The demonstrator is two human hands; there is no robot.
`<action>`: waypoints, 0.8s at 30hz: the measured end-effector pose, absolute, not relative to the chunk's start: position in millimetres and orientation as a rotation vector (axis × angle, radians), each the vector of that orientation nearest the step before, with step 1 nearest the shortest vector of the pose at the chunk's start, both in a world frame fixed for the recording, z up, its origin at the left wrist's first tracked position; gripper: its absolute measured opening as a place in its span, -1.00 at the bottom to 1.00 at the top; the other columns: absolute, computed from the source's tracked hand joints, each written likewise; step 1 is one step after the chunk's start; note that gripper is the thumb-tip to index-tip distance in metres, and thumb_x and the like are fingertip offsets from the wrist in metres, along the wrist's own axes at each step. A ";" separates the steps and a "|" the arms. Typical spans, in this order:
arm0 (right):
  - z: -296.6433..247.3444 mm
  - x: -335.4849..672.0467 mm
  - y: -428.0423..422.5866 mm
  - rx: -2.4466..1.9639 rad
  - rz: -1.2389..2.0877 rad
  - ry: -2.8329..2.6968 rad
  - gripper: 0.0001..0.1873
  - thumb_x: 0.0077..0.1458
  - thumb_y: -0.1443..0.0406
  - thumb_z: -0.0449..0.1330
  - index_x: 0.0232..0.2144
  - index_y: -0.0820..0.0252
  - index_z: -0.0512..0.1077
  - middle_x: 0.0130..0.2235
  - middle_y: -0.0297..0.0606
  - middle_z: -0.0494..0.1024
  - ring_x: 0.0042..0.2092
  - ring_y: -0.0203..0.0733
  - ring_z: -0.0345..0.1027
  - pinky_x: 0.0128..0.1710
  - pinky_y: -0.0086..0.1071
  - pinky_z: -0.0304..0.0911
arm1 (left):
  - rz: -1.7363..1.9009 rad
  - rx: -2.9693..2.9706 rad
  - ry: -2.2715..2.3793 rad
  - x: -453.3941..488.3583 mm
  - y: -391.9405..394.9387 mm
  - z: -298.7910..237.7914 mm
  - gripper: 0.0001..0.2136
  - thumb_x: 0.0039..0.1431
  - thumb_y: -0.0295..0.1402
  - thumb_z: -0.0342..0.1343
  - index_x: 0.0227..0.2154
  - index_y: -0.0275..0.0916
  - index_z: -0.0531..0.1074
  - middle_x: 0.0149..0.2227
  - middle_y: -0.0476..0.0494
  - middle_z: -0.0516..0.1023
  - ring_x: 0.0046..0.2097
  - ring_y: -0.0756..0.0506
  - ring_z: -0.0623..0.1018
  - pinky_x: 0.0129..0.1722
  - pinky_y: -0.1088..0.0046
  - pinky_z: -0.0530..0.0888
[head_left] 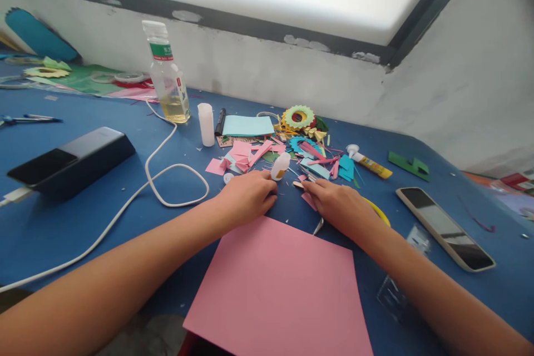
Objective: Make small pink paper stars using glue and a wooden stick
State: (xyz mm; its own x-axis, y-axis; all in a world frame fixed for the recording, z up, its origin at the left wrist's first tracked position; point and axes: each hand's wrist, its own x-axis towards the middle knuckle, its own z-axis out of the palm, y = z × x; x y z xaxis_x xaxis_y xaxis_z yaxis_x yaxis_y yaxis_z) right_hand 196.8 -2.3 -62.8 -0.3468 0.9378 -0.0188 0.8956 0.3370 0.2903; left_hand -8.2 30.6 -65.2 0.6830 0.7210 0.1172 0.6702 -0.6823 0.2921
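Observation:
A large pink paper sheet (277, 289) lies on the blue table (83, 222) right in front of me. My left hand (248, 197) rests at the sheet's far edge with its fingers curled under; what they hold, if anything, is hidden. A small white glue bottle (280, 167) lies just beyond its fingertips. My right hand (337, 203) lies flat, fingers stretched forward over a small pink scrap (308, 200). It lies on top of the yellow-handled scissors (379, 211), whose blade tip pokes out below the palm.
Beyond the hands lies a heap of coloured paper cuttings (300, 153) with a paper flower (298, 117). A glue tube (369, 162), a phone (444, 228), a power bank (69, 161) with a white cable (167, 178), a plastic bottle (167, 75) and a white cylinder (206, 124) stand around.

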 end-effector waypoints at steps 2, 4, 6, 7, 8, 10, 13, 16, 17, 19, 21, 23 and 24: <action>-62.6 197.0 -2.7 1.677 0.345 2.415 -0.62 0.26 0.26 -0.12 0.06 0.19 0.28 -0.15 -0.13 0.50 -0.31 -0.12 0.47 -0.45 -0.37 0.21 | 0.331 2.674 1.118 -8.2 30.6 -65.3 -0.79 0.15 -0.40 -0.03 -0.28 -0.23 0.51 -0.22 -0.14 0.50 -0.17 -0.14 0.51 -0.23 0.38 0.44; -62.6 197.1 -3.0 1.662 0.335 2.421 -0.63 0.27 0.24 -0.13 0.03 0.16 0.31 -0.16 -0.15 0.51 -0.32 -0.13 0.47 -0.45 -0.37 0.21 | 0.332 2.675 1.120 -8.1 31.0 -65.5 -0.79 0.16 -0.39 -0.04 -0.28 -0.23 0.51 -0.22 -0.14 0.50 -0.17 -0.14 0.51 -0.24 0.38 0.45; -63.1 197.0 -2.8 1.662 0.335 2.418 -0.63 0.27 0.25 -0.13 0.02 0.17 0.32 -0.18 -0.14 0.51 -0.33 -0.13 0.47 -0.46 -0.37 0.20 | 0.331 2.679 1.120 -8.0 31.7 -65.8 -0.79 0.16 -0.39 -0.04 -0.28 -0.23 0.51 -0.23 -0.14 0.50 -0.17 -0.14 0.51 -0.26 0.38 0.45; -63.5 196.8 -2.6 1.671 0.342 2.413 -0.63 0.27 0.26 -0.14 0.03 0.19 0.31 -0.19 -0.12 0.51 -0.34 -0.12 0.47 -0.47 -0.37 0.19 | 0.330 2.681 1.119 -7.9 32.0 -65.9 -0.79 0.16 -0.39 -0.04 -0.28 -0.23 0.51 -0.23 -0.14 0.50 -0.18 -0.14 0.51 -0.26 0.38 0.45; -64.2 196.6 -2.3 1.682 0.348 2.409 -0.62 0.27 0.27 -0.14 0.04 0.19 0.29 -0.18 -0.11 0.51 -0.35 -0.12 0.46 -0.48 -0.37 0.18 | 0.332 2.683 1.119 -7.8 32.3 -66.0 -0.79 0.16 -0.38 -0.04 -0.27 -0.23 0.51 -0.22 -0.14 0.50 -0.18 -0.14 0.51 -0.25 0.38 0.45; -65.4 196.2 -1.8 1.691 0.347 2.411 -0.63 0.27 0.26 -0.15 0.04 0.14 0.29 -0.16 -0.13 0.50 -0.34 -0.13 0.46 -0.49 -0.38 0.17 | 0.332 2.684 1.122 -7.8 32.5 -66.1 -0.79 0.16 -0.38 -0.04 -0.27 -0.22 0.51 -0.22 -0.13 0.50 -0.18 -0.13 0.51 -0.24 0.39 0.45; -66.1 195.5 -1.6 1.699 0.329 2.407 -0.64 0.26 0.22 -0.13 -0.01 0.11 0.34 -0.18 -0.18 0.51 -0.31 -0.14 0.46 -0.47 -0.39 0.17 | 0.333 2.682 1.119 -7.9 32.1 -66.2 -0.78 0.17 -0.37 -0.04 -0.27 -0.23 0.51 -0.23 -0.14 0.50 -0.19 -0.12 0.51 -0.25 0.40 0.45; -65.0 194.3 -2.4 1.733 0.333 2.380 -0.62 0.26 0.25 -0.14 0.04 0.17 0.29 -0.16 -0.13 0.50 -0.32 -0.13 0.46 -0.47 -0.38 0.17 | 0.339 2.680 1.111 -8.2 31.5 -66.3 -0.78 0.17 -0.37 -0.04 -0.27 -0.24 0.51 -0.22 -0.15 0.50 -0.19 -0.13 0.51 -0.22 0.37 0.45; -64.3 193.9 -2.8 1.733 0.327 2.378 -0.62 0.26 0.26 -0.14 0.05 0.16 0.28 -0.15 -0.13 0.49 -0.31 -0.14 0.46 -0.47 -0.38 0.17 | 0.342 2.678 1.111 -8.3 31.5 -66.4 -0.78 0.17 -0.38 -0.05 -0.26 -0.24 0.51 -0.22 -0.15 0.50 -0.18 -0.14 0.51 -0.22 0.36 0.45; -62.9 193.5 -3.6 1.721 0.303 2.380 -0.64 0.27 0.26 -0.14 0.02 0.12 0.32 -0.15 -0.16 0.50 -0.30 -0.16 0.46 -0.44 -0.40 0.18 | 0.344 2.674 1.111 -8.4 31.7 -66.6 -0.77 0.17 -0.38 -0.05 -0.26 -0.24 0.51 -0.22 -0.15 0.50 -0.18 -0.15 0.51 -0.23 0.35 0.45; -61.5 193.5 -3.7 1.717 0.284 2.377 -0.65 0.26 0.25 -0.13 -0.03 0.12 0.36 -0.18 -0.17 0.51 -0.28 -0.16 0.45 -0.42 -0.40 0.20 | 0.345 2.670 1.113 -8.3 32.1 -66.7 -0.78 0.17 -0.38 -0.04 -0.27 -0.24 0.51 -0.22 -0.15 0.50 -0.18 -0.15 0.51 -0.25 0.35 0.45; -60.4 193.8 -3.1 1.731 0.280 2.369 -0.64 0.26 0.25 -0.12 -0.01 0.16 0.35 -0.19 -0.15 0.51 -0.28 -0.14 0.45 -0.40 -0.38 0.21 | 0.344 2.668 1.111 -8.1 32.5 -66.7 -0.79 0.15 -0.39 -0.03 -0.27 -0.24 0.51 -0.23 -0.15 0.50 -0.18 -0.15 0.51 -0.25 0.36 0.45; -60.0 194.0 -2.7 1.733 0.276 2.370 -0.64 0.26 0.25 -0.12 0.00 0.17 0.34 -0.18 -0.14 0.51 -0.27 -0.13 0.46 -0.40 -0.38 0.21 | 0.344 2.665 1.111 -8.1 32.6 -66.7 -0.79 0.15 -0.40 -0.03 -0.27 -0.24 0.51 -0.22 -0.15 0.50 -0.18 -0.15 0.51 -0.24 0.36 0.45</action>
